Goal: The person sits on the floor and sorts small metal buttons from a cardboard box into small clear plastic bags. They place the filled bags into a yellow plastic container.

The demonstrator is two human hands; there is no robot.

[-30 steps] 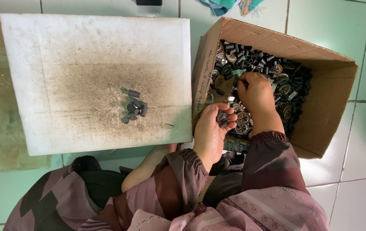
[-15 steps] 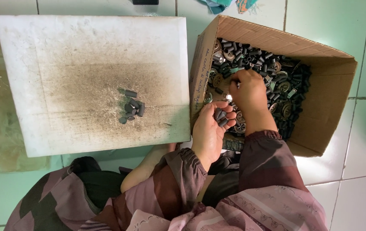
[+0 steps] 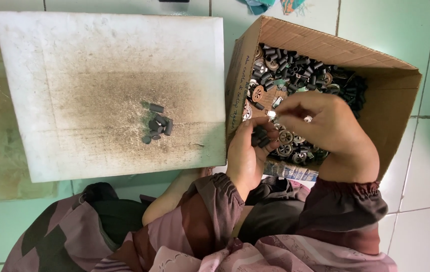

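Maroon and pink patterned cloth covers the seated person's arms and lap at the near edge of the view. Just beyond it the left hand [image 3: 245, 156] is cupped, palm up, closed loosely around a small cluster of short black cylindrical pieces [image 3: 260, 137], beside the near wall of an open brown cardboard box [image 3: 401, 100]. The right hand [image 3: 330, 128] reaches over the box with its fingertips pinched together close to the left palm; what they pinch is too small to tell. Inside the box lies a heap of black cylinders and round metal wheel-like parts [image 3: 295, 70]. To the left, a soiled white square board [image 3: 74, 60] rests on the pale green tiled floor [image 3: 426, 30], bearing a little pile of dark cylinders [image 3: 157, 126] near its centre.
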